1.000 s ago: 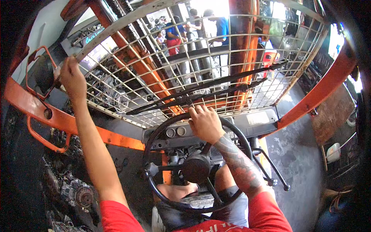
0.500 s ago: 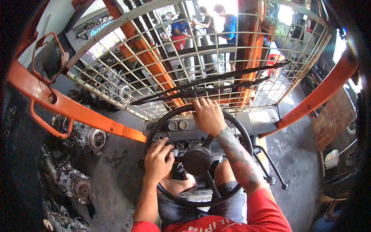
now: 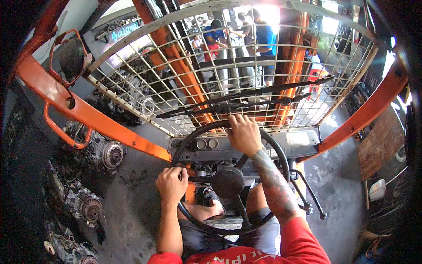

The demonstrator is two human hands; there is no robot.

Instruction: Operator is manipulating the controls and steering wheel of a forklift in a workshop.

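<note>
A black steering wheel (image 3: 227, 181) stands in front of me, above my bent legs. My right hand (image 3: 245, 134) is closed over the top of its rim, with the tattooed forearm reaching up across the wheel's right side. On the left side of the rim my left hand (image 3: 172, 185) is closed, fingers curled around it. Behind the wheel is a grey dashboard (image 3: 252, 149) with two round gauges (image 3: 207, 144). Two black-knobbed levers (image 3: 323, 215) stick out to the right of the wheel.
A metal grille (image 3: 246, 66) with black straps (image 3: 246, 99) closes off the front, between orange frame bars (image 3: 114, 132). Beyond it, several people (image 3: 263, 39) stand. Greasy gearboxes or engines (image 3: 90, 209) lie on the left floor. A mirror (image 3: 71, 59) hangs at upper left.
My left hand has come down from above the left rim and closed on it. My right hand stays on the top. The whole view has shifted slightly.
</note>
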